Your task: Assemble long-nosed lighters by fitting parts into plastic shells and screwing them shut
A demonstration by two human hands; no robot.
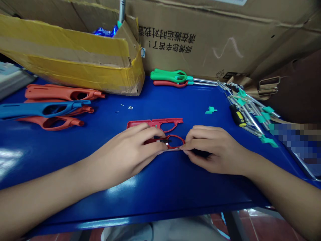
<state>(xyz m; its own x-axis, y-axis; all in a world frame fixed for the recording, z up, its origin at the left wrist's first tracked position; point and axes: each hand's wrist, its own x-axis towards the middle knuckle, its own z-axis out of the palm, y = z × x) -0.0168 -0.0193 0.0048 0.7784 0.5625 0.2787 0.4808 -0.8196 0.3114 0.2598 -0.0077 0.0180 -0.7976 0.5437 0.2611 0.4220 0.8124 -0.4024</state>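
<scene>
Both hands meet over a red lighter shell half (177, 136), its oval finger loop showing between them. My left hand (136, 145) is closed on its body, and a small dark and white part shows by the fingertips. With thumb and fingers pinched, my right hand (210, 145) grips the shell's narrow front end. Most of the body is hidden under the left fingers. Just beyond, another red shell half (173, 125) lies with its hollow side up, partly behind the left hand.
Orange lighter shells (62, 92) and a blue shell (62, 107) lie left. Tiny metal pins (130, 107) are scattered near the middle. Finished-looking green lighter (170, 75) lies behind. Right are metal tubes (253, 117), a screwdriver (237, 115) and green clips (211, 110). Cardboard boxes (100, 73) edge the back.
</scene>
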